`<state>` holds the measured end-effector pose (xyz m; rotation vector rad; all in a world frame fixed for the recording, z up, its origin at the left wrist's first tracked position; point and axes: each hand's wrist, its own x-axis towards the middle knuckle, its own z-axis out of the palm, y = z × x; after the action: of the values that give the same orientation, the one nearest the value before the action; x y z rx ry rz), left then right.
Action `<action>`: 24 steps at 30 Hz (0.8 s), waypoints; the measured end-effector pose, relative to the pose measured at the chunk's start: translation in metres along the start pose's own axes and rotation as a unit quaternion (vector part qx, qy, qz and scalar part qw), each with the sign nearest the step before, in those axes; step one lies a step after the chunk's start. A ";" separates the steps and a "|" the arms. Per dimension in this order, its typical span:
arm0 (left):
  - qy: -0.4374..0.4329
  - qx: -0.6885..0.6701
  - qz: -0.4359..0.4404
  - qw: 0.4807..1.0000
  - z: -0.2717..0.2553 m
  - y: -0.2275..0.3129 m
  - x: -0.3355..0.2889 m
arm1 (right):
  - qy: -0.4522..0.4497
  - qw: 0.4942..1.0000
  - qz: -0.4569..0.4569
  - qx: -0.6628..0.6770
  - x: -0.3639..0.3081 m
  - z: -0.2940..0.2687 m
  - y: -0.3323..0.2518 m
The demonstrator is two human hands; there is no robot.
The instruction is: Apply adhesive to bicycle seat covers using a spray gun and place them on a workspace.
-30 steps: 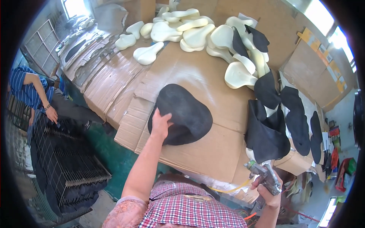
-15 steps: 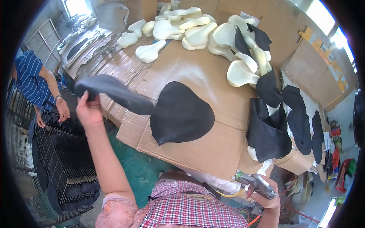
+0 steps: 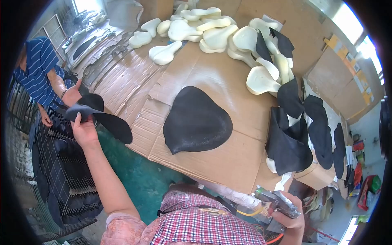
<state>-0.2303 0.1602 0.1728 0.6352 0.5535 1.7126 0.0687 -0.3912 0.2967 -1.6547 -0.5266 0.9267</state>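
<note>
My left hand (image 3: pixel 85 132) is closed on a limp black saddle cover (image 3: pixel 115 125), held up off the cardboard at the left with its wide end drooping. A co-worker's hand (image 3: pixel 72 94) is beside the held cover; whether it touches is unclear. My right hand (image 3: pixel 293 218) grips a metal spray gun (image 3: pixel 281 203) at the near right, over the cardboard's edge. A second black saddle cover (image 3: pixel 198 121), broad and rounded with a pointed near end, lies flat on the cardboard tabletop (image 3: pixel 241 159) in front of me. Its lower right margin looks speckled and shiny.
Cream foam saddle pads (image 3: pixel 214 36) are heaped at the far edge. More black covers (image 3: pixel 290 143) lie at the right, some over pads. A wire rack (image 3: pixel 69 171) with dark pieces stands at the left, by a co-worker in a striped shirt (image 3: pixel 43 75).
My left hand has moved left and slightly nearer with its cover, which has swung clear of the flat one. The co-worker's hand has risen beside it. The spray gun has barely shifted.
</note>
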 end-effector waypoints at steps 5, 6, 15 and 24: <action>-0.032 -0.002 -0.047 0.998 -0.003 -0.032 -0.018 | 0.034 0.996 -0.077 0.013 0.033 0.013 0.010; -0.016 0.011 -0.045 0.999 -0.002 -0.037 -0.022 | 0.054 0.994 -0.093 0.016 0.036 0.013 0.010; 0.042 0.049 -0.076 0.995 -0.009 -0.062 -0.034 | 0.134 0.990 -0.040 0.003 -0.002 -0.020 0.019; -0.022 0.208 -0.208 0.956 -0.003 -0.125 -0.098 | 0.016 0.998 -0.059 0.002 0.026 -0.007 0.007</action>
<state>-0.1248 0.0914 0.0762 0.7858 0.9568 1.1895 0.0893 -0.3778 0.2830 -1.6142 -0.5943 0.8132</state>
